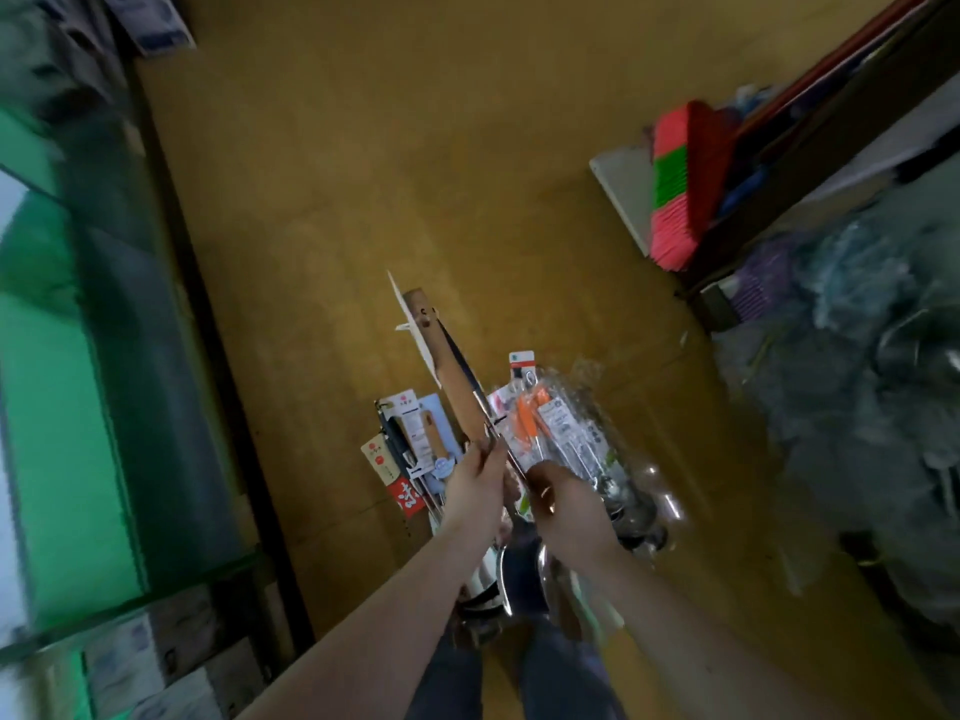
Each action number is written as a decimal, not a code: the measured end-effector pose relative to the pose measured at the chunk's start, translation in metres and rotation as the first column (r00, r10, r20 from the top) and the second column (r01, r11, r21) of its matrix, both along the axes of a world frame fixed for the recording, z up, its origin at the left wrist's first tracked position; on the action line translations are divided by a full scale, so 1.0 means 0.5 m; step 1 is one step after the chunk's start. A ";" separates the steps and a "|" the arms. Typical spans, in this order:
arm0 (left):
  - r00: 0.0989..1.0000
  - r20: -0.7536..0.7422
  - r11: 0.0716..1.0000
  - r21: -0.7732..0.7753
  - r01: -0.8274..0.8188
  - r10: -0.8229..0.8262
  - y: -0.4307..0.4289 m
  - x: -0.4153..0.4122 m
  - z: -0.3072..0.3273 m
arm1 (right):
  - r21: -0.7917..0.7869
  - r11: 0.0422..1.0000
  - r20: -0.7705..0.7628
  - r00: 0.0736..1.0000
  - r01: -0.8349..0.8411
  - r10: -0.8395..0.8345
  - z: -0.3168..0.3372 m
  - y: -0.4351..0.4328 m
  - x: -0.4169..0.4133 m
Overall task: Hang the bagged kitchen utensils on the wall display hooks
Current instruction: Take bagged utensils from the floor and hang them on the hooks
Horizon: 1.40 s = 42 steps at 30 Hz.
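- The left hand [475, 485], at 6 o'clock, has its fingers curled tight round the thin metal stem of a wooden-handled utensil [447, 356]. The utensil points up toward 12 o'clock.
- A white card [413, 324] is fixed to the wooden handle. The print on it is too blurry to read.
- The right hand [566, 504], just beside the left at 5 o'clock, grips a clear bag [587, 439] with orange-handled utensils [527, 415] inside. The bag shines, so what else is in it is hard to tell.
- More carded packs [410, 444] stick out at 7 o'clock of the left hand. The hand and arm hide their lower ends, and I cannot tell what holds them.
- The working ends of the utensils are hidden under both hands.
- All of this is held over the brown floor [415, 148].
- A red and green broom [680, 184] is at 2 o'clock, and its stick is hard to follow.
- A blurry grey heap [857, 407] fills 3 to 4 o'clock.
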State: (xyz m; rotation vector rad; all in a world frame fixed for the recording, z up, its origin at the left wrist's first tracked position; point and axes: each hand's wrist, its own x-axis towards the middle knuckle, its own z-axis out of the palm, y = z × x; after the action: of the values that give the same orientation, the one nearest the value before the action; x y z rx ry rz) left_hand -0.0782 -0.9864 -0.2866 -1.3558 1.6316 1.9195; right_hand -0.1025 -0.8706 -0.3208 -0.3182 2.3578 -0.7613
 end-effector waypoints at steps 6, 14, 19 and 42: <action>0.971 -0.180 0.987 -0.014 -0.161 0.156 0.037 -0.065 0.239 | -0.202 0.967 -0.037 0.985 0.156 -0.167 0.220 0.047 -0.047; 0.915 -0.349 0.975 -0.020 -0.223 0.203 0.104 -0.123 0.511 | -0.437 0.821 0.024 0.917 0.368 -0.398 0.492 0.114 -0.100; 0.886 -0.439 0.983 -0.036 -0.179 0.146 0.144 -0.163 0.668 | -0.582 0.707 -0.003 0.868 0.401 -0.496 0.638 0.152 -0.121; 0.299 -0.879 0.868 -0.215 0.448 -0.372 0.434 0.070 1.252 | -0.905 0.325 -0.220 0.350 0.276 -0.910 1.166 0.380 0.241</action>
State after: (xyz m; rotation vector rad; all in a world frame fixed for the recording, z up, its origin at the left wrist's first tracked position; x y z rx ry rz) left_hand -0.0432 -0.7692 0.3394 0.3968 1.9692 2.4244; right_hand 0.0179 -0.6807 0.2620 0.1734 2.7176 -2.5573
